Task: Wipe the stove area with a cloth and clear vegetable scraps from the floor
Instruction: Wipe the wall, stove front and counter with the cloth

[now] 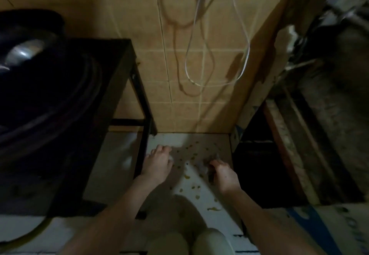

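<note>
Left hand (159, 163) fingertips down on white floor (169, 137), grip unclear, right hand (224, 175) clutching blurred greyish cloth (200, 167), yellow-green vegetable scraps (187, 176) scattered between, black table (111, 75) at left

The single view comes from the person's head and looks steeply down at the floor (201, 174), facing a tiled wall (185, 65) that fills the upper frame. It sits close: both forearms stretch forward from the bottom edge to the left hand (157, 162) and right hand (223, 174), with the knees (211, 242) just below. The wide angle takes in a dark counter (111, 75) at the left.
</note>
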`<state>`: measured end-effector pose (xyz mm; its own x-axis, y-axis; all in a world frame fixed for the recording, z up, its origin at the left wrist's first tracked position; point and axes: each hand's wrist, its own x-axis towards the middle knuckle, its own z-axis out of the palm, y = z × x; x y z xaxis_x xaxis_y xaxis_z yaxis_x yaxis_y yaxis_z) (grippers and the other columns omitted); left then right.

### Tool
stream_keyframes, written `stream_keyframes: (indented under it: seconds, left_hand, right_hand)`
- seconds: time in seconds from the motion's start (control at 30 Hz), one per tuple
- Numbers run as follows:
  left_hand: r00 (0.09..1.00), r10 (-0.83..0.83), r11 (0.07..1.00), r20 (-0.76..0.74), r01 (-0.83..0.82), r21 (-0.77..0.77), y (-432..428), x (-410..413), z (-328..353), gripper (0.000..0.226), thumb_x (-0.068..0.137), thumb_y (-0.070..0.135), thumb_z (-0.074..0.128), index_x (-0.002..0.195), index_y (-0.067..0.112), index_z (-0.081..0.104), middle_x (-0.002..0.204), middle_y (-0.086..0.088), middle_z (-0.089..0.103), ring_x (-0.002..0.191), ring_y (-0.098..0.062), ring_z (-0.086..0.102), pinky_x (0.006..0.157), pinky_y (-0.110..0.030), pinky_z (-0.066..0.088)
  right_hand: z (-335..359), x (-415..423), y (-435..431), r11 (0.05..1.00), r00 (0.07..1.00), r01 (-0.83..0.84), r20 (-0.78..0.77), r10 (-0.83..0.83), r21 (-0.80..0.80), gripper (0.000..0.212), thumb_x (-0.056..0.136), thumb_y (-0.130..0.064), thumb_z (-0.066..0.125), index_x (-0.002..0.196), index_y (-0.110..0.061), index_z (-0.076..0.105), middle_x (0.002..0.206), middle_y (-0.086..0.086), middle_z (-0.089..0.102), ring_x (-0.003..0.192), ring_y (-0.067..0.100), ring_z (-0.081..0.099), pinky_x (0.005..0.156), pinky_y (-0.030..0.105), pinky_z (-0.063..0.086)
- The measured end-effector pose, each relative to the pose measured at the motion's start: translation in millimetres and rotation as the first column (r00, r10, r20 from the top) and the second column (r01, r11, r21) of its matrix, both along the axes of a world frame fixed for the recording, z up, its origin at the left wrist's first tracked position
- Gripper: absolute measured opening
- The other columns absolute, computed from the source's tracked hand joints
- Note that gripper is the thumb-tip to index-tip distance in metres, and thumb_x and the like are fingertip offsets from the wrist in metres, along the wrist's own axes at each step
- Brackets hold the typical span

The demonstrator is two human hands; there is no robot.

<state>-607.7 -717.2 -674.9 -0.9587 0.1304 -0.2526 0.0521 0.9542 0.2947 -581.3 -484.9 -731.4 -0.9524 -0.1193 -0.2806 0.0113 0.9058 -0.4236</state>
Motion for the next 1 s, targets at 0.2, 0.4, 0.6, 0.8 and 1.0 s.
stream_keyframes:
  seconds: [0.2, 0.4, 0.6, 0.8, 1.0]
  left_hand:
    - [0.999, -0.002, 1.000, -0.052, 0.000, -0.029, -6, -32, -122, 0.037, 0.096, 0.021, 0.048, 0.132, 0.017, 0.045, 0.132, -0.005, 0.046, 0.118, -0.028, 0.048, 0.091, -0.038, 0.044]
    - [0.998, 0.057, 0.997, -0.019, -0.056, 0.044, -1, -49, -250, 0.034, 0.093, 0.017, 0.050, 0.127, 0.016, 0.048, 0.133, -0.006, 0.044, 0.113, -0.026, 0.051, 0.094, -0.040, 0.046]
    - [0.994, 0.101, 0.993, -0.040, -0.098, 0.068, -13, -74, -335, 0.031, 0.092, 0.016, 0.052, 0.123, 0.018, 0.050, 0.125, -0.003, 0.049, 0.110, -0.021, 0.051, 0.095, -0.038, 0.046]
    - [0.990, 0.110, 0.993, -0.087, -0.105, 0.061, -23, -92, -356, 0.031, 0.090, 0.014, 0.052, 0.121, 0.015, 0.051, 0.125, -0.005, 0.048, 0.112, -0.023, 0.050, 0.097, -0.040, 0.044]
    - [0.990, 0.029, 0.999, -0.138, -0.031, -0.015, -47, -103, -384, 0.033, 0.088, 0.012, 0.053, 0.121, 0.016, 0.051, 0.124, -0.004, 0.048, 0.111, -0.020, 0.048, 0.096, -0.036, 0.044]
  right_hand:
    - [-126, -31, -3, 0.754, 0.863, 0.506, 0.235, -0.448, -0.419, 0.022, 0.091, -0.022, 0.053, 0.092, -0.005, 0.068, 0.076, 0.008, 0.062, 0.060, 0.017, 0.061, 0.053, 0.024, 0.044]
    - [-239, -74, -8, 0.825, 0.883, 0.469, 0.132, -0.451, -0.315, 0.021, 0.083, -0.021, 0.059, 0.097, -0.008, 0.067, 0.091, 0.010, 0.062, 0.084, 0.025, 0.056, 0.069, 0.029, 0.043]
    - [-309, -113, -27, 0.867, 0.941, 0.295, -0.036, -0.336, -0.402, 0.031, 0.089, -0.002, 0.049, 0.113, -0.017, 0.063, 0.116, 0.005, 0.063, 0.111, 0.024, 0.057, 0.086, 0.024, 0.040]
    - [-325, -142, -46, 0.917, 0.971, 0.181, -0.085, -0.225, -0.356, 0.031, 0.090, -0.007, 0.049, 0.117, -0.019, 0.061, 0.116, 0.004, 0.063, 0.103, 0.020, 0.058, 0.088, 0.029, 0.046]
    - [-339, -188, -94, 0.946, 0.977, -0.035, -0.212, -0.036, -0.323, 0.033, 0.090, -0.004, 0.051, 0.120, -0.013, 0.061, 0.120, 0.006, 0.063, 0.109, 0.021, 0.059, 0.096, 0.030, 0.047]
